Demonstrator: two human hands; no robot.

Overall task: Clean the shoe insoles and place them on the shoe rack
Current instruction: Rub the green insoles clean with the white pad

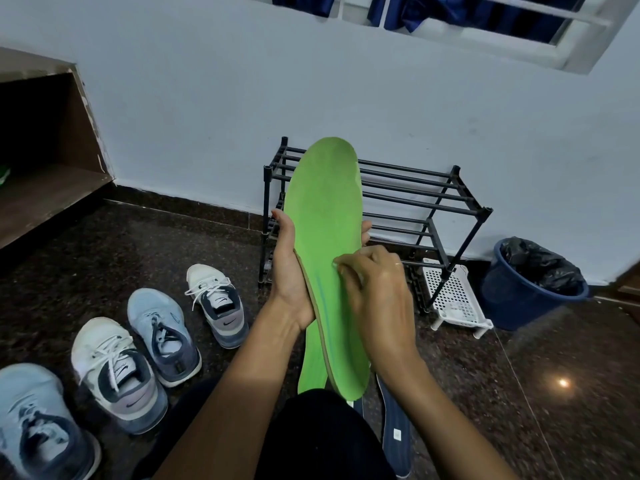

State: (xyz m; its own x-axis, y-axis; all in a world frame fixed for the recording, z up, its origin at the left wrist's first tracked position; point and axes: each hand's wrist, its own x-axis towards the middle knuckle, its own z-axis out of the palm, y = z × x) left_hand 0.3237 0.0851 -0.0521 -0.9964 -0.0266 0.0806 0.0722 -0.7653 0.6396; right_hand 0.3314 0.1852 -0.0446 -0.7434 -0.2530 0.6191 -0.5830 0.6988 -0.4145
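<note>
A long green insole (pixel 325 216) stands nearly upright in front of me, toe end up. My left hand (pixel 289 268) grips it from behind at its middle, thumb on the left edge and fingertips showing at the right edge. My right hand (pixel 375 289) presses a small pale wipe (pixel 337 266), mostly hidden by curled fingers, against the insole's lower face. A second green insole (pixel 311 362) lies below, behind the first. Dark blue insoles (pixel 396 434) lie on the floor by my knee. The black metal shoe rack (pixel 426 202) stands against the wall with bare shelves.
Several sneakers (pixel 162 336) sit in a row on the dark floor at the left. A white perforated stand (pixel 453 299) sits beside the rack's lower right. A blue bin (pixel 533 285) with a black liner stands at the right. A wooden shelf unit (pixel 52 181) is at far left.
</note>
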